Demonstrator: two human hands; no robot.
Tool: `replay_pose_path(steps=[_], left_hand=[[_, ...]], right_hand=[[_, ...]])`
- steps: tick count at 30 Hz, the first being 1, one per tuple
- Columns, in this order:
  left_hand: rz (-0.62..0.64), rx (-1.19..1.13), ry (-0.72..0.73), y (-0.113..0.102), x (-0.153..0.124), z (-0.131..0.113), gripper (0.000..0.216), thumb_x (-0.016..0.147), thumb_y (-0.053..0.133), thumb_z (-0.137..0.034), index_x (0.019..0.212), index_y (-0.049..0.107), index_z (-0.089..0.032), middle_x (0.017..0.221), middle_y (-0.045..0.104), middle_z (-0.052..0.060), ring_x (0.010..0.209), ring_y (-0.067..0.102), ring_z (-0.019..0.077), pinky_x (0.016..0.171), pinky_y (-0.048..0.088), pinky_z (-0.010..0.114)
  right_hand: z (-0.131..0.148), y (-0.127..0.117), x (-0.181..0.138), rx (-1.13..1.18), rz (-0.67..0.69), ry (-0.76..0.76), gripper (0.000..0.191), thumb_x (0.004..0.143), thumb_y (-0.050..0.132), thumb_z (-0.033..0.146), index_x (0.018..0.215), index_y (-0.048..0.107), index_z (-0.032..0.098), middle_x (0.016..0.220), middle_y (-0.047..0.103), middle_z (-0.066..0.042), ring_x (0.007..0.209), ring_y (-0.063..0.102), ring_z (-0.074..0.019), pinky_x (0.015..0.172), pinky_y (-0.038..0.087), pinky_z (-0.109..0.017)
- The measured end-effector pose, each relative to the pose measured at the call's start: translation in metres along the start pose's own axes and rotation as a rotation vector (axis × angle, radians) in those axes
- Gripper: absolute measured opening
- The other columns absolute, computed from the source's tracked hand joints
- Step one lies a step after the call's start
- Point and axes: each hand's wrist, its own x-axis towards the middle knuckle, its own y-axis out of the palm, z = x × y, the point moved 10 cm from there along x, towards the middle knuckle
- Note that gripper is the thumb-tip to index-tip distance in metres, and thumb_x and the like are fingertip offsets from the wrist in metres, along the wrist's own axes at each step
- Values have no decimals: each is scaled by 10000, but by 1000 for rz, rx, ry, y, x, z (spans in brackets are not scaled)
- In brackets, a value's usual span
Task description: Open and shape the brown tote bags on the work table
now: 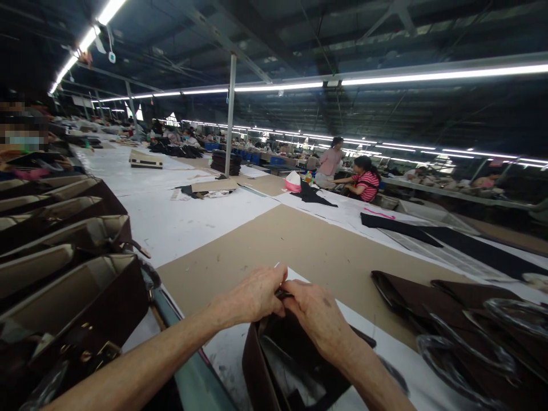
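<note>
A dark brown bag [274,365] stands open on the table in front of me. My left hand [256,295] and my right hand [317,317] meet at its far top edge, both with fingers pinched closed on that rim. A thin pale sliver sticks up from the left hand's fingertips; I cannot make out what it is. The bag's inside shows a grey glossy lining.
A row of finished brown bags [64,268] with buckles stands at my left. Flat dark brown bag pieces [462,319] lie at the right. A brown cardboard sheet [295,245] covers the table ahead. Two people [355,174] work at the far side.
</note>
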Motion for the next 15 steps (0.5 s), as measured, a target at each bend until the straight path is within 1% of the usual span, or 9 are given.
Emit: replay_pose_path(steps=[2, 4, 6, 8, 11, 13, 15], left_hand=[[17, -55, -29, 0, -3, 0, 468, 541, 730, -288, 931, 490, -189, 801, 588, 6, 764, 538, 198, 554, 333, 233], [32, -165, -64, 0, -8, 2, 490, 544, 731, -340, 940, 479, -198, 774, 592, -11, 733, 541, 189, 545, 338, 233], [-5, -312, -75, -6, -17, 2, 501, 583, 702, -388, 986, 468, -205, 778, 605, -23, 718, 544, 175, 553, 354, 234], [-87, -436, -54, -17, -29, 0, 445, 658, 641, -410, 1016, 471, -207, 821, 621, -23, 734, 544, 164, 592, 380, 242], [-174, -516, -42, -28, -54, -3, 357, 733, 572, -422, 1006, 513, -200, 914, 628, 3, 814, 541, 166, 715, 408, 267], [-176, -510, -87, -22, -68, -4, 435, 725, 584, -448, 1080, 510, -207, 1026, 611, 30, 932, 526, 190, 824, 396, 297], [-155, -435, -147, -8, -76, -7, 641, 660, 650, -463, 1213, 445, -211, 1177, 546, 67, 1076, 464, 232, 925, 351, 341]], right_hand=[[6, -1, -1, 0, 36, -28, 145, 813, 474, 152, 809, 595, 231, 744, 649, 15, 693, 578, -132, 601, 302, -239], [7, -5, -1, -3, 71, -21, 151, 808, 469, 161, 806, 604, 228, 699, 641, 12, 644, 562, -129, 583, 296, -241], [2, -13, -2, -3, 98, 17, 147, 813, 470, 184, 773, 606, 221, 650, 621, 15, 597, 536, -119, 564, 289, -238], [-10, -25, -3, -11, 106, 82, 165, 813, 473, 200, 698, 590, 204, 614, 592, 14, 588, 512, -115, 560, 281, -238], [-40, -40, -11, -37, 104, 204, 175, 780, 502, 197, 613, 553, 182, 614, 565, 0, 623, 499, -127, 573, 269, -247], [-60, -44, -21, -52, 106, 286, 165, 745, 526, 188, 581, 532, 176, 625, 553, -11, 650, 495, -139, 581, 264, -252], [-76, -42, -34, -56, 105, 359, 161, 725, 535, 188, 565, 516, 174, 625, 536, -16, 668, 489, -150, 585, 259, -256]])
